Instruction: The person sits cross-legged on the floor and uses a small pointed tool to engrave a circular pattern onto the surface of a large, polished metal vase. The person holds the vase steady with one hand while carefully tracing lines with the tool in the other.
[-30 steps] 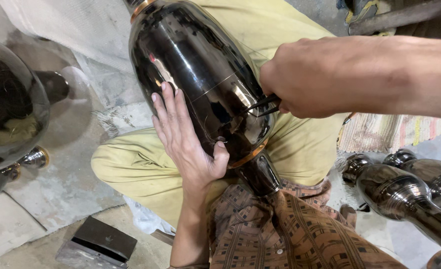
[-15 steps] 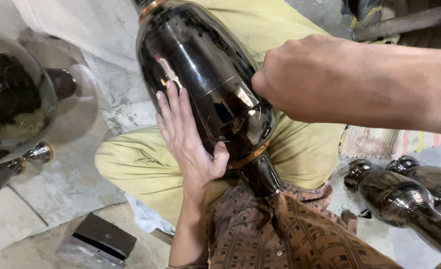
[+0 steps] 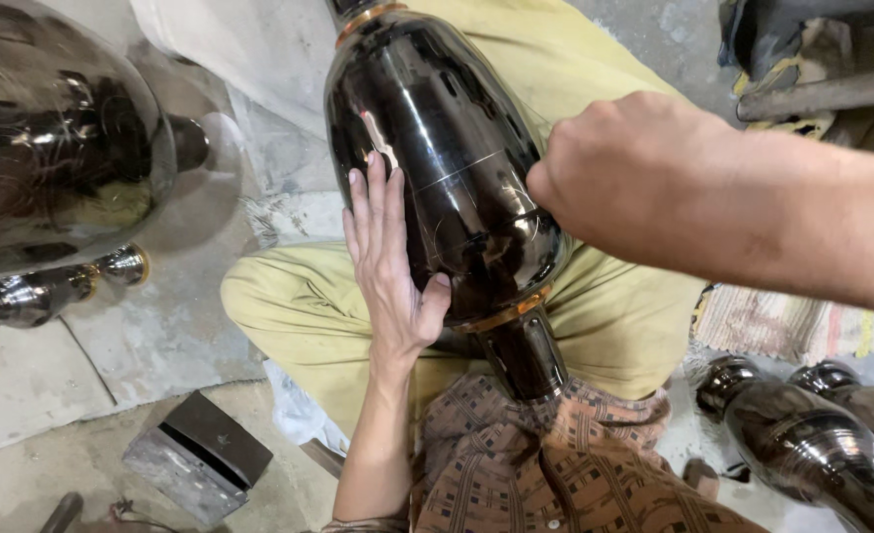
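Note:
A large glossy black vase (image 3: 437, 128) with copper bands lies tilted across my lap, neck toward me. Thin scratched lines run across its belly. My left hand (image 3: 387, 266) presses flat on the vase's left side, fingers spread upward and thumb hooked against the lower belly. My right hand (image 3: 644, 188) comes in from the right as a closed fist, knuckles against the vase's right side. Whatever it grips is hidden under the fist.
A big shiny black vessel (image 3: 52, 138) stands at the left with a smaller metal piece (image 3: 32, 296) below it. Two more dark vases (image 3: 812, 444) lie at the lower right. A small dark metal block (image 3: 195, 459) sits on the concrete floor by my knee.
My right fist has closed in against the vase, and the thin dark tool that showed below it a second ago is now covered. The left hand has kept its place.

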